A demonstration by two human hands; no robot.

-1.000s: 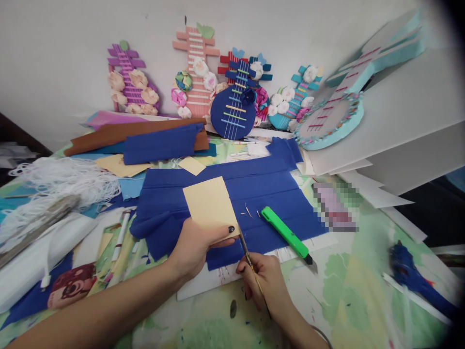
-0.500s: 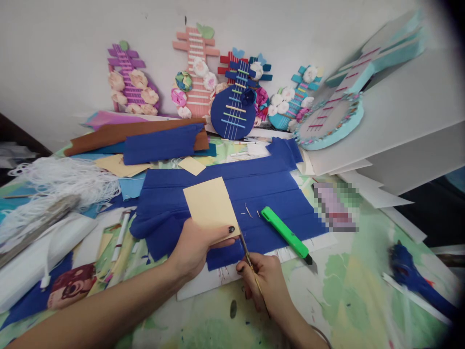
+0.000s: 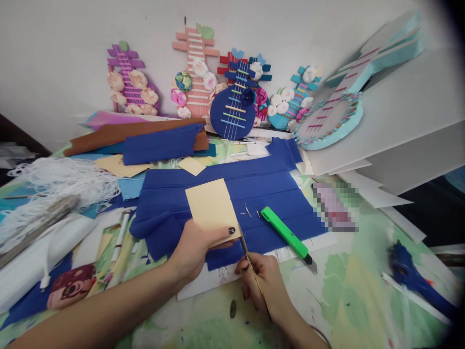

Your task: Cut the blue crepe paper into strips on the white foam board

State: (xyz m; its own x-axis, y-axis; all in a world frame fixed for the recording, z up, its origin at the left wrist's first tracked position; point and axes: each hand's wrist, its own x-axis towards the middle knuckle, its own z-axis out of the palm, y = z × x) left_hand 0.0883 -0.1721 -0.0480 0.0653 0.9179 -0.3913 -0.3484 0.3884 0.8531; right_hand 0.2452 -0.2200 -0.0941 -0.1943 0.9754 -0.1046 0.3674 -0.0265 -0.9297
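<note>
My left hand point(image 3: 198, 247) pinches the lower edge of a square of pale yellow paper point(image 3: 210, 206), thumb on top. Closed around a pair of scissors point(image 3: 245, 247) is my right hand point(image 3: 263, 278); the blades point away from me and meet the paper's right edge near its lower corner. Beneath both lies dark blue cloth or crepe paper point(image 3: 269, 179) spread over a white sheet point(image 3: 191, 288). A green utility knife point(image 3: 285, 232) rests on the blue material to the right, beside small thin scraps point(image 3: 248, 210).
Decorated lute-shaped crafts point(image 3: 232, 111) lean along the wall, a large turquoise one point(image 3: 337, 111) at right. White cord point(image 3: 69, 184) is heaped at left near folded blue material point(image 3: 160, 145). A blue glue gun point(image 3: 410, 271) lies at far right. A smaller yellow piece point(image 3: 191, 166) lies behind.
The yellow paper has shifted very slightly right and down in my left hand. The scissor blades look a little more apart at the paper's edge. All else is unmoved.
</note>
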